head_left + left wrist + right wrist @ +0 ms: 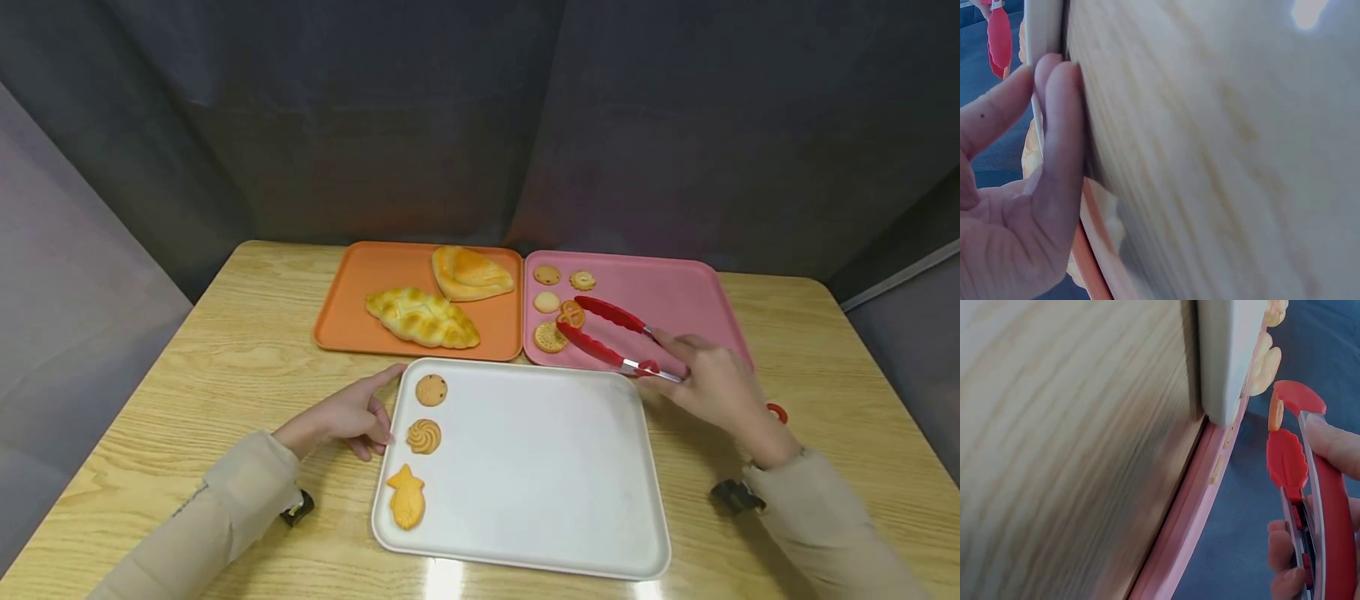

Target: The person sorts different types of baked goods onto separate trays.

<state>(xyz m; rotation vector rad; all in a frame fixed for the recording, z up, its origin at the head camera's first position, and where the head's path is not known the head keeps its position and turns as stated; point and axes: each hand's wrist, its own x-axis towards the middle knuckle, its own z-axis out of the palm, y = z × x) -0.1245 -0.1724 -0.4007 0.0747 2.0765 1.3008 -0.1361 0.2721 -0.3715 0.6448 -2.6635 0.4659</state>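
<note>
My right hand [712, 383] grips red-tipped tongs [611, 313] over the pink tray. Between the tong tips is a pretzel cookie [572, 315], seen edge-on as a brown piece [1276, 412] in the right wrist view, clear of the tray. At the left, my left hand [348, 412] touches the rim of the white tray [525, 467], its index finger stretched towards the far corner. Down that tray's left side lie a round chip cookie [431, 390], a swirl cookie [423, 436] and a fish-shaped cookie [407, 498].
The pink tray [667, 292] also holds several small cookies, including a round cracker [550, 337] and a plain cookie [547, 302]. Beside it, the orange tray [341, 308] carries a braided bread [422, 318] and a folded pastry [471, 273]. Dark curtains hang behind the table.
</note>
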